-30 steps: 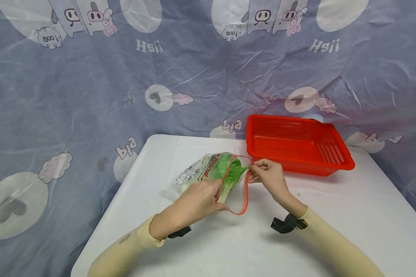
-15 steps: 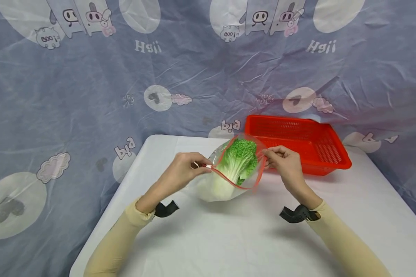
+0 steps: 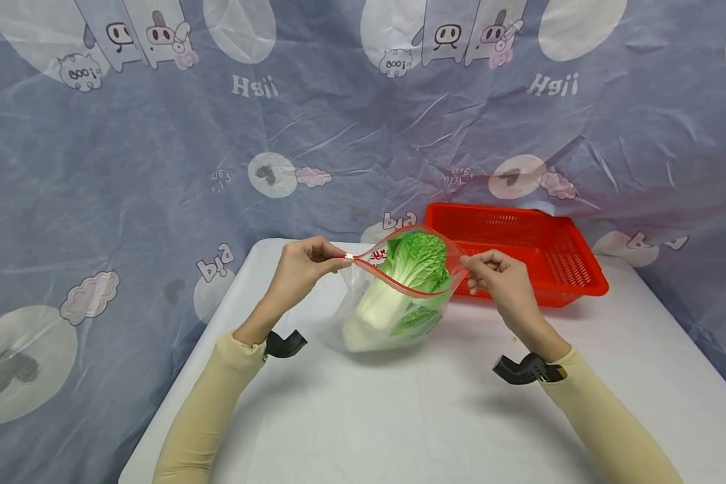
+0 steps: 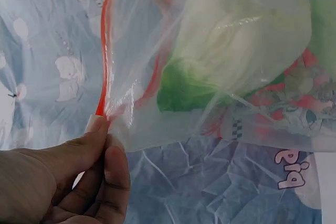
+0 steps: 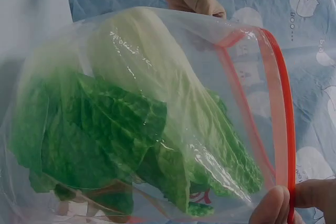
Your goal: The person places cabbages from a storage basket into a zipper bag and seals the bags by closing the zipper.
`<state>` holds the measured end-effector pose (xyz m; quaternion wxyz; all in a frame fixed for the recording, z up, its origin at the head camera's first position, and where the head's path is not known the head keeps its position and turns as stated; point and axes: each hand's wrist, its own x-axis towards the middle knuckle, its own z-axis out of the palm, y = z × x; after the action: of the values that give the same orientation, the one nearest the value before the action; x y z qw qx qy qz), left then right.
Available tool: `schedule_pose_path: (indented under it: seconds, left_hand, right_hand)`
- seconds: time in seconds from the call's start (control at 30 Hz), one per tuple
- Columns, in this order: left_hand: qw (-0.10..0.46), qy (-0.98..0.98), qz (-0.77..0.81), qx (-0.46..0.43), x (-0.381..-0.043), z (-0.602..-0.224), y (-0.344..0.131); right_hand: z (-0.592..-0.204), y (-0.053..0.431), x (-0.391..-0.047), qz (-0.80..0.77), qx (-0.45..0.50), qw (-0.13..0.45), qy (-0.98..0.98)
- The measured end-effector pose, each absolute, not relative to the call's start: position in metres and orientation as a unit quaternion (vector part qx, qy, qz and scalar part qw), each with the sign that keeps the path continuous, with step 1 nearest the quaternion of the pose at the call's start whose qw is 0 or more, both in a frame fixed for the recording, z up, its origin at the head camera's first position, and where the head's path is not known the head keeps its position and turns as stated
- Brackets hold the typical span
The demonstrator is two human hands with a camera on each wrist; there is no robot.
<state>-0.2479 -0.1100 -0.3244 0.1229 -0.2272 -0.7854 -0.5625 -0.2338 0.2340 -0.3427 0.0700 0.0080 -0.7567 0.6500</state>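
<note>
A clear zip bag (image 3: 357, 296) with a red zip edge and red print stands with its mouth spread wide. Inside leans a napa cabbage (image 3: 393, 289), green leaves up at the opening and white base low on the left. My left hand (image 3: 305, 272) pinches the bag's left corner by the white slider. At the right corner, my right hand (image 3: 502, 279) pinches the red edge between thumb and fingers. In the left wrist view, thumb and forefinger grip the zip end, and the cabbage (image 4: 241, 30) shows through the plastic.
A red perforated basket (image 3: 571, 299) stands at the back right of the white table (image 3: 363, 417), just behind my right hand. A patterned cloth (image 3: 339, 121) hangs behind the table. Small green scraps lie near the basket.
The bag has been raised from lying on its side to more upright, its mouth turned upward. My left hand has moved left and up to the slider corner; my right hand moved slightly right.
</note>
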Motion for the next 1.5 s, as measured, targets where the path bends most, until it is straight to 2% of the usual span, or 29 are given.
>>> schedule_pose_path:
  seconds: [0.17, 0.37, 0.47, 0.53, 0.67, 0.73, 0.83, 0.93, 1.0, 1.33, 1.5]
  left_hand:
    - [0.120, -0.773, -0.585, -0.217, -0.254, -0.323, -0.117]
    - [0.189, -0.747, -0.594, -0.233, -0.256, -0.313, -0.117]
    - [0.213, -0.762, -0.559, -0.248, -0.257, -0.314, -0.110]
    - [0.221, -0.772, -0.537, -0.260, -0.256, -0.316, -0.104]
    - [0.225, -0.781, -0.512, -0.278, -0.253, -0.321, -0.091]
    - [0.225, -0.785, -0.503, -0.283, -0.251, -0.323, -0.083]
    - [0.225, -0.790, -0.490, -0.291, -0.248, -0.323, -0.072]
    - [0.225, -0.790, -0.485, -0.301, -0.246, -0.322, -0.060]
    - [0.223, -0.787, -0.485, -0.309, -0.244, -0.322, -0.054]
    - [0.215, -0.775, -0.503, -0.317, -0.237, -0.334, -0.048]
    - [0.241, -0.755, -0.519, -0.319, -0.236, -0.334, -0.056]
  right_hand:
    - [-0.348, 0.235, -0.242, 0.656, 0.014, 0.057, -0.753]
    - [-0.363, 0.230, -0.259, 0.655, 0.020, 0.041, -0.754]
    - [-0.374, 0.224, -0.269, 0.606, 0.014, 0.051, -0.793]
    - [-0.379, 0.220, -0.274, 0.562, 0.020, 0.085, -0.823]
    - [-0.377, 0.207, -0.272, 0.485, 0.070, 0.204, -0.847]
    - [-0.369, 0.197, -0.266, 0.458, 0.133, 0.260, -0.840]
    - [-0.353, 0.179, -0.255, 0.428, 0.260, 0.300, -0.812]
    - [-0.343, 0.165, -0.248, 0.395, 0.356, 0.301, -0.791]
    - [-0.340, 0.158, -0.246, 0.384, 0.381, 0.298, -0.787]
    - [-0.349, 0.151, -0.246, 0.360, 0.403, 0.292, -0.789]
    - [-0.351, 0.152, -0.244, 0.351, 0.408, 0.287, -0.792]
